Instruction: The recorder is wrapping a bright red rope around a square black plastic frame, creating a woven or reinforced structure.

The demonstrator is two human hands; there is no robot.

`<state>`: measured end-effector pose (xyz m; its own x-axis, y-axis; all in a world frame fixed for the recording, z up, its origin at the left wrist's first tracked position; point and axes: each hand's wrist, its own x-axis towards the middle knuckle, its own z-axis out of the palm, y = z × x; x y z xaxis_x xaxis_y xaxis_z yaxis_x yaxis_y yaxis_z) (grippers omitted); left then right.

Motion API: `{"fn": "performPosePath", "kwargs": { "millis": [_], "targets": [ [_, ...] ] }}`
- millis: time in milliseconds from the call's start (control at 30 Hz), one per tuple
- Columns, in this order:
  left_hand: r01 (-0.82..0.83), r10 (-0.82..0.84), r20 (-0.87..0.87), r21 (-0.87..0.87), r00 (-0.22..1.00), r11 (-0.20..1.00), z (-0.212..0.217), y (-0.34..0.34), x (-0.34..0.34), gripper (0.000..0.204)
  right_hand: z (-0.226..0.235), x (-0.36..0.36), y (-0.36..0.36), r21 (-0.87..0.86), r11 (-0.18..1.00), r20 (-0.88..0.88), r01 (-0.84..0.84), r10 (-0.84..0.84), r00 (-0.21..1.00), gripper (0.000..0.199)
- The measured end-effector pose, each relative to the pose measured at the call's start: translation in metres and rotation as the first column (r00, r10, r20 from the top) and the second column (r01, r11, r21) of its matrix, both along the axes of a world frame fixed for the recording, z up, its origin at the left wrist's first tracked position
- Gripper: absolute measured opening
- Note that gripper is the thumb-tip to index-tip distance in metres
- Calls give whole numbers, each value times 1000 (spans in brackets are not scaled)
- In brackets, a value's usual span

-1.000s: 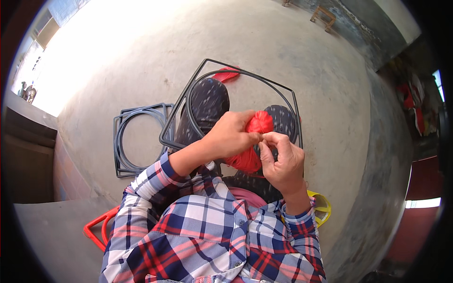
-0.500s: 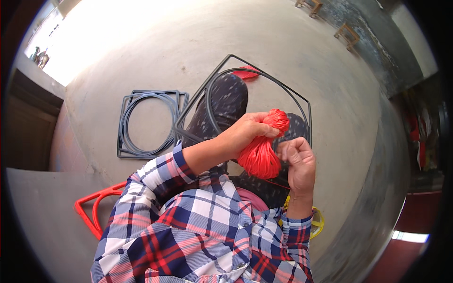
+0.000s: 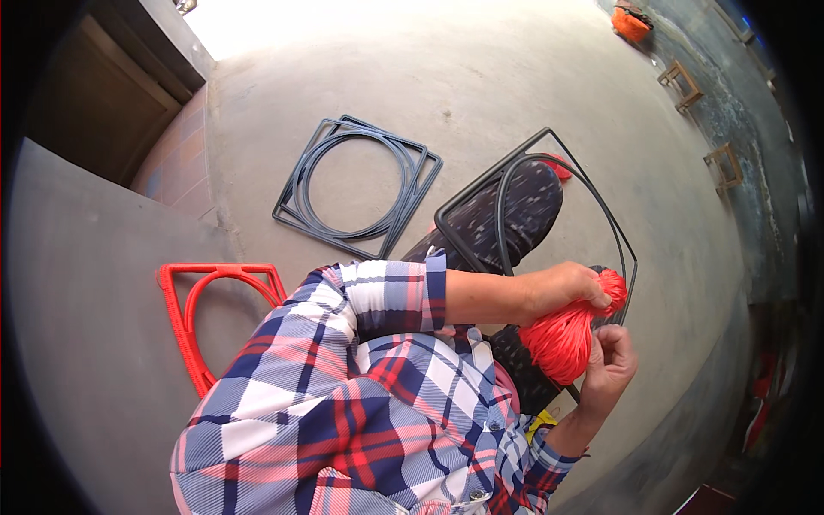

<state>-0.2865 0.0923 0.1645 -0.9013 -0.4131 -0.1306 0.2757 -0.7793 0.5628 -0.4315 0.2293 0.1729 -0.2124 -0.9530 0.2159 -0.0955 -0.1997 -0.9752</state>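
A bundle of red plastic twine (image 3: 562, 343) is gathered in my left hand (image 3: 571, 290), whose fingers wrap round its narrow neck. The loose strands fan out below the grip, and a short tuft shows past the fingers. Close against the bundle's lower right edge is my right hand (image 3: 611, 360), its fingers curled and thumb pressed in a pinch. What that pinch holds, if anything, is too small to make out. Across my knees leans a dark square frame (image 3: 592, 184) with a round ring inside, partly hidden behind the bundle and my left arm.
Several grey-blue frames with rings (image 3: 296, 184) lie stacked on the floor. To the left is a red-covered frame (image 3: 178, 322), partly behind my sleeve. A red piece (image 3: 560, 168) shows beyond my knee. Wooden stools (image 3: 681, 83) and an orange bag (image 3: 631, 26) stand by the far-right wall.
My view has turned left, so things sit farther right in it. My right hand has come in from beside the twine to its edge. The left hand keeps its grip on the bundle.
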Motion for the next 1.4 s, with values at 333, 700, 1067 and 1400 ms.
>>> {"fn": "performPosePath", "kwargs": {
  "millis": [333,700,1067,1400],
  "targets": [
    [-66,72,-103,60,992,996,-9,5,-6,14,-19,-16,-6,40,999,686,11,-36,727,15],
    [260,115,243,-951,963,-170,29,-5,8,33,-8,-11,-22,329,939,439,102,-247,864,10],
    [244,417,283,-959,864,145,-5,-6,-6,31,7,24,-7,-181,929,-632,324,-362,685,39],
    [79,36,215,-501,976,862,-6,-9,-6,22,4,25,-10,-51,948,123,315,-307,944,55]
  ]
}}
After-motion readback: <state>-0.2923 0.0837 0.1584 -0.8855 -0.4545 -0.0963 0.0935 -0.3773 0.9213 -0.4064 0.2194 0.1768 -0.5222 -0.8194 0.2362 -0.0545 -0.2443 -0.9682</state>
